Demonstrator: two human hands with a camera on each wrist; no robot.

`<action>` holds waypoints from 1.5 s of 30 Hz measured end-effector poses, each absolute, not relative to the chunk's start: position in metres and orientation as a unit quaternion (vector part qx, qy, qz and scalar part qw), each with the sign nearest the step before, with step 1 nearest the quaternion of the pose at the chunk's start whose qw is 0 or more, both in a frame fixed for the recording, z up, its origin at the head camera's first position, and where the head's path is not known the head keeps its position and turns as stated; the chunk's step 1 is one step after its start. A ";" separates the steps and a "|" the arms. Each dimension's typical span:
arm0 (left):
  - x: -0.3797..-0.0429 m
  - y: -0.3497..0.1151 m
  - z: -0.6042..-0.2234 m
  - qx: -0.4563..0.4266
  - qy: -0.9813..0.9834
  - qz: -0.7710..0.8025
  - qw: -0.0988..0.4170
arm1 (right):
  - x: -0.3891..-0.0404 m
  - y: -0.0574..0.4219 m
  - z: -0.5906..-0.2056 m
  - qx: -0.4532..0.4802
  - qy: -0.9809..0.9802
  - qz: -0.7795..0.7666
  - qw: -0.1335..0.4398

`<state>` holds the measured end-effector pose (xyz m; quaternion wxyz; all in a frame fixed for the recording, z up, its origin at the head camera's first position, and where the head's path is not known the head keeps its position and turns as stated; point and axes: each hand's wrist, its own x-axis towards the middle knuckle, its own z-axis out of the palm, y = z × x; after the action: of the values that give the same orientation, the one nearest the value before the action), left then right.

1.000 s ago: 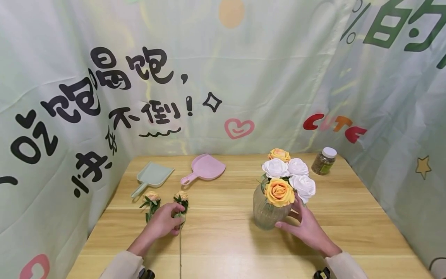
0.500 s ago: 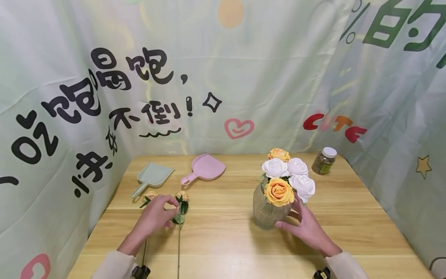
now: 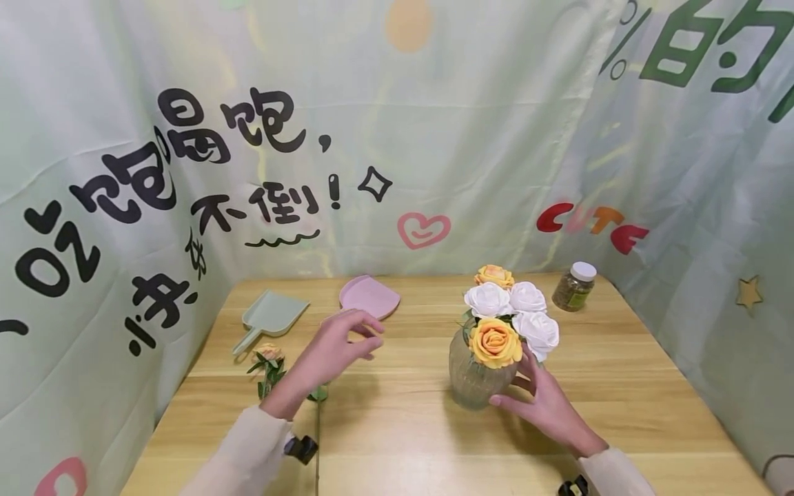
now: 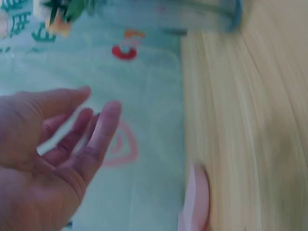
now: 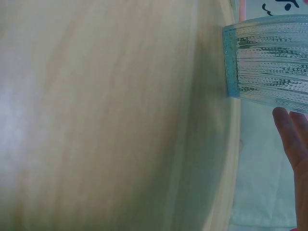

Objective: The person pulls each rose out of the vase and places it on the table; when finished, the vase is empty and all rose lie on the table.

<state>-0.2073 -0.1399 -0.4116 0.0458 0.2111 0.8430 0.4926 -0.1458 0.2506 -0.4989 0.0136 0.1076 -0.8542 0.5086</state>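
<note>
In the head view my left hand (image 3: pixel 338 348) hovers over the table at left of centre, fingers loosely bent and nothing in them; the left wrist view shows the same bare palm and fingers. My right hand (image 3: pixel 546 403) holds the ribbed clear glass vase (image 3: pixel 474 375) from its right side, thumb at the front, other fingers partly hidden behind. White roses (image 3: pixel 538 334) and orange-yellow roses (image 3: pixel 496 342) stand in it. A peach rose (image 3: pixel 269 355) lies to the left. Beside it a second flower's stem (image 3: pixel 318 441) shows, its bloom hidden by my left hand.
At the back left lie a pale green dustpan (image 3: pixel 275 311) and a pink dustpan (image 3: pixel 370 296), the pink one's handle covered by my left hand. A white-lidded jar (image 3: pixel 574 286) stands at the back right. A printed cloth (image 3: pixel 471 151) hangs along the table's back edge.
My left hand has left the second peach rose on the table and moved right and up, holding nothing. My right hand has stayed at the vase.
</note>
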 end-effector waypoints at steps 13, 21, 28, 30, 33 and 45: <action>-0.184 -0.036 -0.406 0.440 0.764 0.466 -0.076 | -0.146 0.249 -0.499 0.110 -0.850 0.515 0.014; -0.177 -0.011 -0.415 0.451 0.759 0.436 -0.172 | -0.146 0.247 -0.504 0.146 -0.841 0.518 0.047; -0.170 -0.004 -0.419 0.454 0.767 0.391 -0.231 | -0.146 0.248 -0.505 0.156 -0.832 0.530 0.053; -0.170 -0.004 -0.418 0.454 0.757 0.401 -0.244 | -0.146 0.248 -0.505 0.155 -0.834 0.526 0.058; -0.174 -0.007 -0.416 0.448 0.736 0.439 -0.253 | -0.146 0.248 -0.506 0.153 -0.840 0.516 0.066; -0.179 -0.017 -0.385 0.370 0.674 0.602 -0.215 | -0.145 0.248 -0.507 0.156 -0.829 0.533 0.064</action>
<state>-0.1790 -0.0174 -0.3855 -0.2148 0.3697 0.6739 0.6025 -0.1450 0.2475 -0.5073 0.0641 0.1556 -0.8295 0.5326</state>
